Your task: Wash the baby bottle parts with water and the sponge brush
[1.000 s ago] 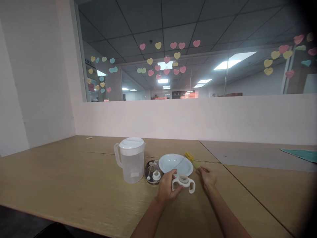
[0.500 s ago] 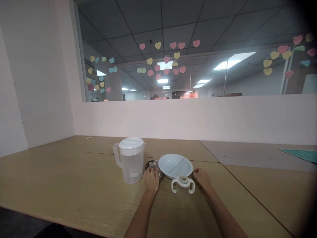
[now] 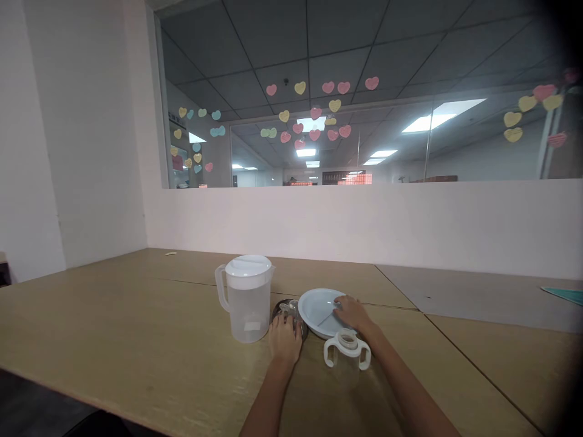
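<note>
My left hand [image 3: 285,341] rests with spread fingers over a small dark metal dish [image 3: 304,332], which holds clear plastic pieces [image 3: 288,308] partly hidden by the fingers. To its left stands a translucent lidded pitcher [image 3: 249,306] with its handle on the left. My right hand [image 3: 354,314] is over the right side of a pale blue-white bowl [image 3: 314,303], fingers apart. They cover the upper end of a thin stick [image 3: 325,319] lying in the bowl. In front of the bowl is a clear bottle with a white two-handled collar [image 3: 348,345], its mouth uncovered.
The wooden table [image 3: 136,340] has seams to the right of the bowl. At the far right lies a green cloth-like piece [image 3: 565,295]. A small pale scrap [image 3: 170,253] is near the back wall [image 3: 273,218]. Heart-shaped notes are on the window above.
My right hand has moved from beside the bowl's right rim to over its inside. My left hand stays at the dish. The view has shifted a little.
</note>
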`<act>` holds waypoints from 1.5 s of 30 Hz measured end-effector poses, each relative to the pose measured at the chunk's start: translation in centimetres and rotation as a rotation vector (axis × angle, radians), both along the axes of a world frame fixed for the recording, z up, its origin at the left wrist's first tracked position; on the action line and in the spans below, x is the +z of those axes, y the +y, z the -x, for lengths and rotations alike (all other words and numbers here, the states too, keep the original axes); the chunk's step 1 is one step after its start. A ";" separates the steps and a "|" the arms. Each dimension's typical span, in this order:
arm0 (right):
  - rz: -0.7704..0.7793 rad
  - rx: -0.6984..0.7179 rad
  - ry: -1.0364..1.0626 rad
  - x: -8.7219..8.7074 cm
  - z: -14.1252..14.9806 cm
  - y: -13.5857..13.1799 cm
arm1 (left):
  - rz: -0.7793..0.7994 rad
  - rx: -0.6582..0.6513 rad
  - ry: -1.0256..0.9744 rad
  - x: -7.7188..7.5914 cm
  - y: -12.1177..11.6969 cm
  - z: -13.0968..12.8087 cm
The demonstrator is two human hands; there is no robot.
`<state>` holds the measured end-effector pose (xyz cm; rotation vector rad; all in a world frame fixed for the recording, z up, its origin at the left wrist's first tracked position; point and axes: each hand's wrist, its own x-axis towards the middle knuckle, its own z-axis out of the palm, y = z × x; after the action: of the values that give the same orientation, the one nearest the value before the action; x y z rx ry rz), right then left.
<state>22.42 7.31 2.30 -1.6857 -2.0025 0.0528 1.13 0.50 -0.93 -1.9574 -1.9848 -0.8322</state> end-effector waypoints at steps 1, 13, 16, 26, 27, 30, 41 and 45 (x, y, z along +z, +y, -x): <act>0.011 0.009 -0.015 0.0 0.1 0.3 | -0.025 0.003 -0.003 0.0 0.0 0.0; -0.046 0.044 0.339 0.4 -2.4 0.7 | 0.077 0.046 0.052 -1.1 0.5 -0.2; -0.112 -0.014 0.534 0.6 -4.6 -0.4 | 0.088 0.043 0.062 -0.9 0.4 -0.4; 0.044 0.059 1.514 -1.6 -4.8 -3.1 | 0.090 0.064 0.062 0.2 0.1 -0.1; 0.053 0.058 1.525 -1.6 -4.6 -3.1 | 0.088 0.065 0.062 0.3 0.1 -0.1; 0.067 0.057 1.554 -1.6 -4.4 -3.2 | 0.091 0.064 0.058 0.6 0.1 -0.1; 0.031 0.074 1.586 -1.6 -4.0 -3.4 | 0.021 0.065 0.014 0.8 0.0 -0.3; 0.032 0.084 1.599 -1.8 -4.1 -3.3 | -0.066 0.044 0.001 1.3 -0.2 -0.2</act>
<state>26.54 4.05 0.49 -0.8797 -0.7848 1.0687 1.37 0.31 0.39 -1.8705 -1.9672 -0.8740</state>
